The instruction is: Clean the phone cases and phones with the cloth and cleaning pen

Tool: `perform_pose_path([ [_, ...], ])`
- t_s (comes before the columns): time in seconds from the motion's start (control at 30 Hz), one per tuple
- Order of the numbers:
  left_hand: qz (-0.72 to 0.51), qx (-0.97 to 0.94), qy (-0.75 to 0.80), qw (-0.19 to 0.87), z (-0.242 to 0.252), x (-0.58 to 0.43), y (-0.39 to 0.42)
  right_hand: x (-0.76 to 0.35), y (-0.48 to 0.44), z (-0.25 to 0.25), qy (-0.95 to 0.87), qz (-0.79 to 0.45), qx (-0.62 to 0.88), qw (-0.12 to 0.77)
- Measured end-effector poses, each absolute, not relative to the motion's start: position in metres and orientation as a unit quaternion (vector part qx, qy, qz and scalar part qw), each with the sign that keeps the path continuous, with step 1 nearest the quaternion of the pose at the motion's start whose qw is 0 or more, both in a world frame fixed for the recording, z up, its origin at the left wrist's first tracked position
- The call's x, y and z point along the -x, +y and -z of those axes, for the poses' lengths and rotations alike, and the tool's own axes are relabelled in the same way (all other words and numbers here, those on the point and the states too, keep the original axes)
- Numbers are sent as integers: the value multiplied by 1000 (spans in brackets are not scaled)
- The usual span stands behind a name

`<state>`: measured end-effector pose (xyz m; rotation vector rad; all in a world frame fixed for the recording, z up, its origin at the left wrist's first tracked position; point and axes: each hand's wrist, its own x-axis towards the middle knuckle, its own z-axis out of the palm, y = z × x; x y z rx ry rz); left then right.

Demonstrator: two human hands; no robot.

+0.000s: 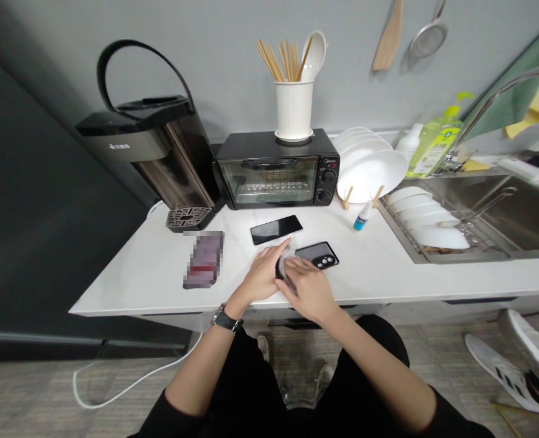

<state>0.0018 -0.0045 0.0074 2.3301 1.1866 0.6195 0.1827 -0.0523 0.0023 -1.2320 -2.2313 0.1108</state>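
Observation:
A black phone [317, 255] lies camera-side up on the white counter [151, 274], partly under my hands. My left hand [263, 277] rests on its near end, fingers pressed against a pale wipe or cloth [284, 250]. My right hand [308, 291] is curled over the same spot, pinching that cloth against the phone. A second black phone [276, 229] lies screen up just behind them. A wristwatch [226, 319] is on my left wrist.
A blurred dark packet [203, 260] lies left of my hands. Behind stand a water dispenser [155, 152], a toaster oven [277, 170] with a utensil holder [294, 109], white plates [372, 170], a small dropper bottle [363, 216], a sink [479, 213] and dish soap [436, 143].

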Motion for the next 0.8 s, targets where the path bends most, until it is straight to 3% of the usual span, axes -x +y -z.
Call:
perform_pose_path([
  [0.2, -227, -835, 447, 226, -10, -5, -7, -211, -70, -5, -845, -97, 442, 285],
  [0.5, -231, -835, 438, 241, -17, -9, -11, -258, -48, 13, -787, 69, 557, 256],
  [0.6, -232, -837, 430, 247, -17, -8, -11, -225, -39, 7, -782, 44, 561, 268],
  [0.8, -214, -850, 428, 221, -10, -4, -8, -180, -55, -7, -858, -43, 435, 271],
])
